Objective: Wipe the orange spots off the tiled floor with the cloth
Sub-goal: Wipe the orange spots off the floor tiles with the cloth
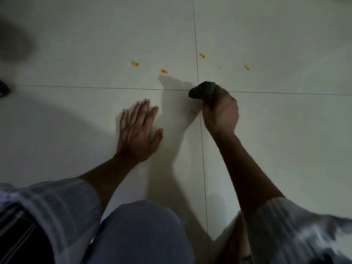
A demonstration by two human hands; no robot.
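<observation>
Pale tiled floor (266, 140), dim light, dark grout lines crossing just by your right hand (221, 113). The cloth (202, 90) is a dark wad bunched up in that hand, poking out past the knuckles right at the grout crossing, looks down on or just above the floor, can't tell which. Your fingers are curled tight round the cloth. It should handle soft and light, no stiffness, squashes to whatever shape you grip, so keep it balled with a pad sticking out at the front and push down through that pad. Orange spots: one faint smear (193, 111) just beside your right hand toward the near-left tile, two (134, 63) (163, 71) on the far-left tile, two more (202, 55) (246, 67) on the far-right tile beyond the cloth, plus a tiny speck between those. Likely sticky or dried, judging by how they sit as blobs, so short firm rubs rather than one pass. Right forearm reaches forward, wrist bent down, sleeve (285, 225) pushed up. Left hand (139, 132) is flat on the near-left tile, fingers straight and spread, propping you up, well apart from the cloth. Your knee (141, 231) sits low in view between the arms.
</observation>
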